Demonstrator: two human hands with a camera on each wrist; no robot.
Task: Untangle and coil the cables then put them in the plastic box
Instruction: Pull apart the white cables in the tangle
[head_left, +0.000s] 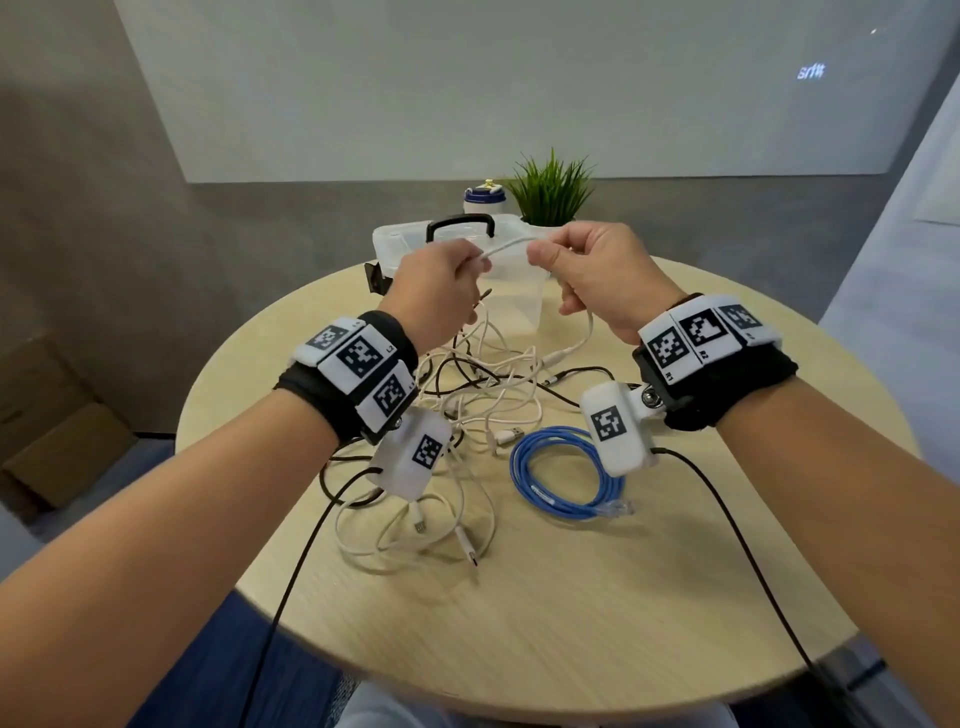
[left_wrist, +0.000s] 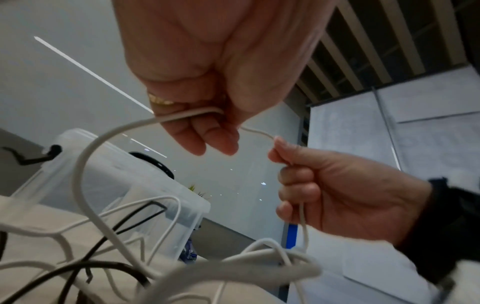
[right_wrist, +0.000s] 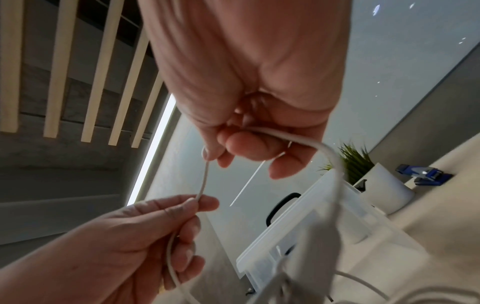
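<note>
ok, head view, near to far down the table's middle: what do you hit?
White cable loops → blue cable → cable tangle → plastic box → plant

Both hands are up in the centre of the frame, left hand (head_left: 441, 291) to the left, right hand (head_left: 597, 275) to the right, a stretch of cable (head_left: 506, 246) between them. Behind them stands the plastic box (head_left: 395, 241) on the table (head_left: 623, 597). Below lies the cable tangle (head_left: 467, 415), with the coiled cable (head_left: 561, 478) right of it. The plant (head_left: 550, 189) sits behind the box, upper centre.
</note>
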